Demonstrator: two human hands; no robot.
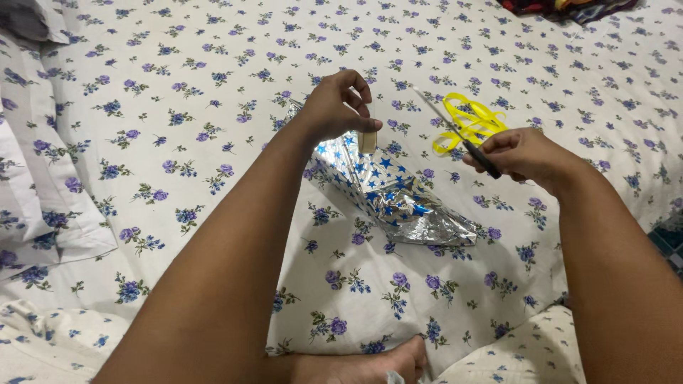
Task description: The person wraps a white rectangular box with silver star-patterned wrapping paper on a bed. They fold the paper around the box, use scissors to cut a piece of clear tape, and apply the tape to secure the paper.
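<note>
So the left hand [340, 107] sits a bit above centre frame, fingers curled, pinching a short strip of beige tape [367, 141] that dangles straight down. Right under it lies the shiny silver foil-wrapped parcel with blue stars [384, 190], its long axis running diagonally from upper left down to lower right, across the white bedsheet with purple flowers [178, 92]. The tape's lower end looks like it's touching or just above the foil, hard to say. The right hand [523, 153], right of centre, is closed around dark-handled scissors [455, 135], blades pointing up-left toward the tape. A loose yellow ribbon [471, 122] sits behind them.
</note>
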